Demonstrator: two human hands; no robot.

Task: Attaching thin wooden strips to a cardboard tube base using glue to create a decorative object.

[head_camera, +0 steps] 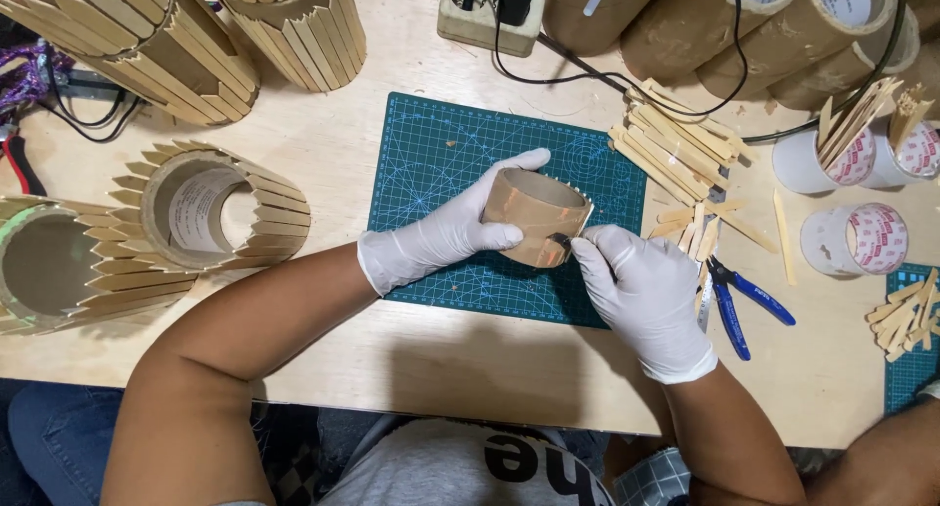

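A short brown cardboard tube [534, 212] stands over a green cutting mat [431, 163]. My left hand [446, 234], in a white glove, grips the tube's left side, index finger stretched along its far rim. My right hand [641, 291], also gloved, presses a small dark tool [561, 241] against the tube's lower right wall. Small wooden sticks line part of the tube's far rim.
Loose wooden sticks [676, 149] lie right of the mat, blue-handled cutters [739, 300] beside them. Stick-covered tubes [215, 207] sit at left and top. Tape rolls [862, 237], plain tubes [744, 22], a power strip [490, 12] with cable. Another person's arm [881, 457] at bottom right.
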